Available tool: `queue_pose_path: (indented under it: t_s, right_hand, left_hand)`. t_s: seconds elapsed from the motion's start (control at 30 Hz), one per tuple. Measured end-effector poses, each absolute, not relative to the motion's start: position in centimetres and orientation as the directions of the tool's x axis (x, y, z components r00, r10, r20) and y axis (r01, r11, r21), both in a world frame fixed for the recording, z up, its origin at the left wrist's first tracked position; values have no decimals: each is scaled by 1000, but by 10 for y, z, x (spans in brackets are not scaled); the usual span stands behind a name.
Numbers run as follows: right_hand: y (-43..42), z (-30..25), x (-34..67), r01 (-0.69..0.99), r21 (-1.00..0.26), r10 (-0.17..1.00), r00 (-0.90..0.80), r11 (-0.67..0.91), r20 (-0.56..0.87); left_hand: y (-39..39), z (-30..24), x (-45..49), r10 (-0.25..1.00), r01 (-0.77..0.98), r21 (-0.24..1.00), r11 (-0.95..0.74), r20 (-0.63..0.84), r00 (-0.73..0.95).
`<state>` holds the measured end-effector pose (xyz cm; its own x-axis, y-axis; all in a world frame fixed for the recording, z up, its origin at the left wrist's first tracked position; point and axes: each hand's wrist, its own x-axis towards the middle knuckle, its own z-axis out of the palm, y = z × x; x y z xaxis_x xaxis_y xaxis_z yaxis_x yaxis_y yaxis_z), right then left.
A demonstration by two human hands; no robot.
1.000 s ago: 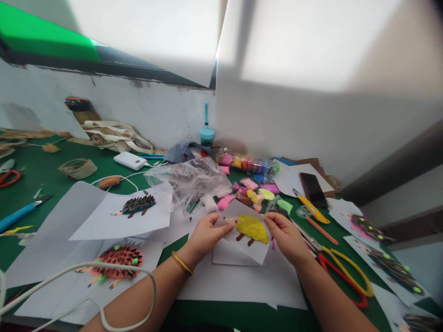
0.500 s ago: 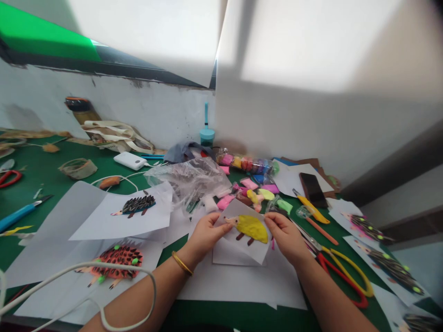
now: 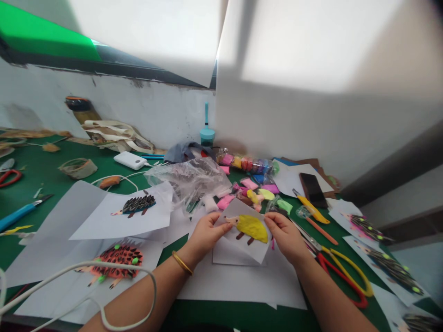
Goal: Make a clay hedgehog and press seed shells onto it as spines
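Observation:
Between my two hands is a small white paper card [image 3: 257, 252] bearing a yellow clay hedgehog [image 3: 252, 228] with a pale snout and brown legs. My left hand [image 3: 207, 233] pinches the card's left edge, its thumb by the snout. Closed on the right edge, my right hand [image 3: 284, 234] holds the card near the hedgehog's back end. Beneath lie white sheets of paper [image 3: 238, 286]. Just beyond the card are several bags of coloured clay [image 3: 256, 196]. Scissors with red and yellow handles [image 3: 346, 274] rest right of my right hand.
Hedgehog pictures with dark seeds lie at left, one black [image 3: 139, 204], one coral [image 3: 121, 260], and more [image 3: 391, 267] at far right. A white cable [image 3: 104, 265] crosses before my left forearm. A yellow cutter [image 3: 313, 208], phone [image 3: 313, 189] and blue-handled knife [image 3: 20, 214] lie around.

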<state>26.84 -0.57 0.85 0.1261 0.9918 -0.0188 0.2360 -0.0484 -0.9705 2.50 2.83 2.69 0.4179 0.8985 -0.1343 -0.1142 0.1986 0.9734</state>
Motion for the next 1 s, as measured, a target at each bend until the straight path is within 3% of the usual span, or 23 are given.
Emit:
queue_pose_path:
  t_s: [0.57,0.73,0.83,1.0]
  right_hand:
    - [-5,10,267,253,-966,991,135,-45,-11]
    - [-5,13,270,244,-963,990,108,-112,-88]
    - [-5,14,270,408,-906,992,-5,-116,-129]
    - [-5,14,268,750,-654,990,-140,99,-11]
  left_hand:
    - [30,25,25,895,-91,976,196,-141,423]
    - [34,20,22,949,15,999,31,-34,312]
    - [37,16,19,980,82,991,-102,86,177]
    - [38,15,18,978,167,970,-177,155,137]
